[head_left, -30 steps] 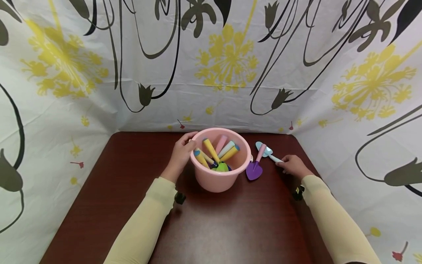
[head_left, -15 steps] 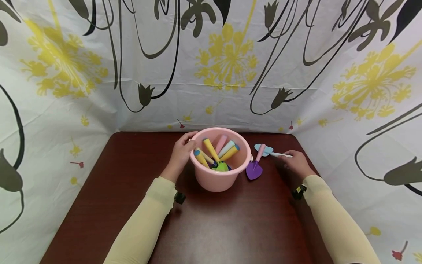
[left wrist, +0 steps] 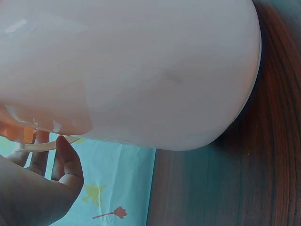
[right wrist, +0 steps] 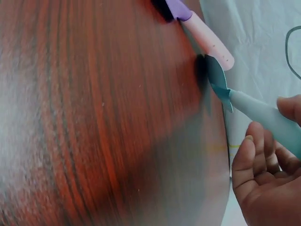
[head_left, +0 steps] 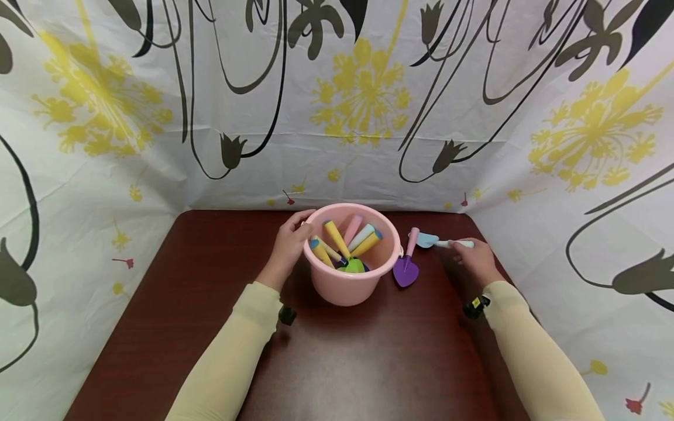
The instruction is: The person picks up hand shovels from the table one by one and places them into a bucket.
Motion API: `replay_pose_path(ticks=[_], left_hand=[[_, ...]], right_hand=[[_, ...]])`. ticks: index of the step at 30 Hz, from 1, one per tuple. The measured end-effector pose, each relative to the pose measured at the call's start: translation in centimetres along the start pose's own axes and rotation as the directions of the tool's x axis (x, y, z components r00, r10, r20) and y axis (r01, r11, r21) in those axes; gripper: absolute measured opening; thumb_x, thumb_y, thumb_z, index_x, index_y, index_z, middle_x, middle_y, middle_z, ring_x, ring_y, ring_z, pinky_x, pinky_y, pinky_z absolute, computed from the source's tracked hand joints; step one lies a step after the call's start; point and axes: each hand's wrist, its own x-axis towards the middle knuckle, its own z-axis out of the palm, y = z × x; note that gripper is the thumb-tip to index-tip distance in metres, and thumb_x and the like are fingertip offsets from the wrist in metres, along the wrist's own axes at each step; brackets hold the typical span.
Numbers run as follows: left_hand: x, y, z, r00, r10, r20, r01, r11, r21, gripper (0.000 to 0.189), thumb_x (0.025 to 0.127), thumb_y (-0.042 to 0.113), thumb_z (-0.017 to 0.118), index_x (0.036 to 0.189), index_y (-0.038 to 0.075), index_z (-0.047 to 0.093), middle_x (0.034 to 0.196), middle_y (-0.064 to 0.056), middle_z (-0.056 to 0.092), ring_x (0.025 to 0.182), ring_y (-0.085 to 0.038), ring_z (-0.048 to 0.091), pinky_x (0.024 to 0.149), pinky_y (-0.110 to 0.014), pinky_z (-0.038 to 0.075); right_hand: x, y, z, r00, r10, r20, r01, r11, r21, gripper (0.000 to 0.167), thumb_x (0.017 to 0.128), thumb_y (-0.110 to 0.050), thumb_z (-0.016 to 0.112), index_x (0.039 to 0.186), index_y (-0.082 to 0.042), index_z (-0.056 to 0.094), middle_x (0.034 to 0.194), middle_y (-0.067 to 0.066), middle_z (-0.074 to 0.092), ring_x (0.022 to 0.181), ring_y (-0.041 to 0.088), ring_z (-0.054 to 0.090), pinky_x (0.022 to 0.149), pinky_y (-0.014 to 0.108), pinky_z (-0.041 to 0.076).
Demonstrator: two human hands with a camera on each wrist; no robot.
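Observation:
My left hand [head_left: 286, 245] grips the left rim of a pink bucket [head_left: 344, 290]. In the left wrist view its fingers [left wrist: 70, 165] curl near the bucket's pale handle [left wrist: 44, 146], below the bucket's smooth side. Inside the bucket several tools with yellow, pink and pale blue grips [head_left: 362, 237] stick up. To the right, my right hand [head_left: 476, 261] holds a light blue garden trowel [head_left: 427, 240] by its handle, thumb on top in the right wrist view. The trowel's blade points left, close to the pink handle of a purple-bladed trowel [head_left: 405, 272] lying beside the bucket.
The dark red-brown wooden table [head_left: 368, 362] ends at a patterned white cloth [head_left: 253, 117] hanging behind it and at both sides. A green tool head [head_left: 354, 266] lies low in the bucket. The table's right edge runs just under the right forearm.
My right hand has taken up the light blue trowel's handle and turned it more level. Its blade has come out from under the pink handle, which has shifted slightly. The left hand stays put.

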Motion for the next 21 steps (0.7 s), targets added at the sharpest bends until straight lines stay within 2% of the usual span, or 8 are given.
replay_pose_path(ticks=[3,8,17,21], left_hand=[[0.0,0.0,0.0,1.0,-0.003,0.0,0.003,1.0,-0.002,0.039,0.109,0.028,0.063,0.147,0.024,0.071,0.148,-0.004,0.065,0.126,-0.029,0.066,0.107,-0.048,0.056],[0.0,0.0,0.0,1.0,0.001,-0.004,-0.001,1.0,0.001,0.039,0.108,0.028,0.063,0.147,0.025,0.071,0.148,-0.003,0.065,0.126,-0.027,0.065,0.108,-0.048,0.055],[0.2,-0.3,-0.1,1.0,0.0,-0.003,0.0,1.0,-0.005,0.038,0.109,0.027,0.063,0.146,0.024,0.072,0.147,-0.004,0.066,0.125,-0.028,0.065,0.107,-0.046,0.055],[0.2,-0.3,-0.1,1.0,-0.004,-0.003,0.004,1.0,-0.004,0.039,0.109,0.028,0.063,0.147,0.024,0.071,0.148,-0.004,0.065,0.126,-0.028,0.065,0.108,-0.047,0.055]], right_hand=[[-0.1,-0.2,0.0,0.999,0.023,-0.045,-0.021,0.998,0.055,0.061,0.105,-0.053,0.073,0.132,0.002,0.065,0.092,-0.001,0.074,0.079,0.009,0.069,0.073,0.023,0.058],[0.2,-0.6,0.1,0.99,0.066,-0.127,-0.046,0.987,0.157,0.049,0.104,-0.05,0.075,0.119,-0.005,0.064,0.079,-0.01,0.07,0.073,0.006,0.069,0.071,0.02,0.057],[0.3,-1.1,0.0,0.981,0.057,-0.183,-0.015,0.975,0.223,0.038,0.106,-0.044,0.073,0.106,-0.008,0.062,0.07,-0.009,0.07,0.063,0.005,0.069,0.063,0.021,0.057],[0.0,-1.5,-0.1,0.982,0.021,-0.189,0.014,0.984,0.18,0.039,0.106,-0.045,0.072,0.105,-0.007,0.062,0.068,-0.011,0.07,0.062,0.004,0.069,0.063,0.02,0.057]])
